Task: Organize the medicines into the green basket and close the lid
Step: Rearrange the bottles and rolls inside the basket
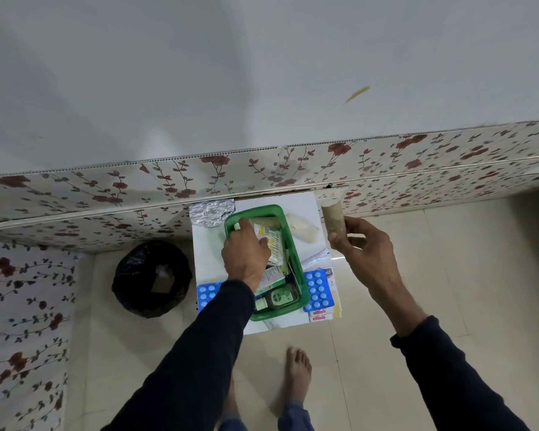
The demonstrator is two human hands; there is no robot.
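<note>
Small white surface [212, 262] set against a floral-panelled wall, tiled floor below. The green basket [304, 293] sits on it, between the hands, holding packets and a green bottle [280, 298]. Left hand [246, 256] reaches into the basket, fingers closed on a white packet [269, 241]. Right hand [363, 244], just beside the basket, grips a beige bandage roll [333, 220]. Blue blister strips [318, 289] lie under the basket.

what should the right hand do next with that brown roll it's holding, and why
Probably bring the brown roll over to the green basket and lower it in. The right hand holds it up beside the table, apart from the basket, while the left hand is already inside the basket on a packet. The far right corner of the basket looks free, so aim there.
</note>
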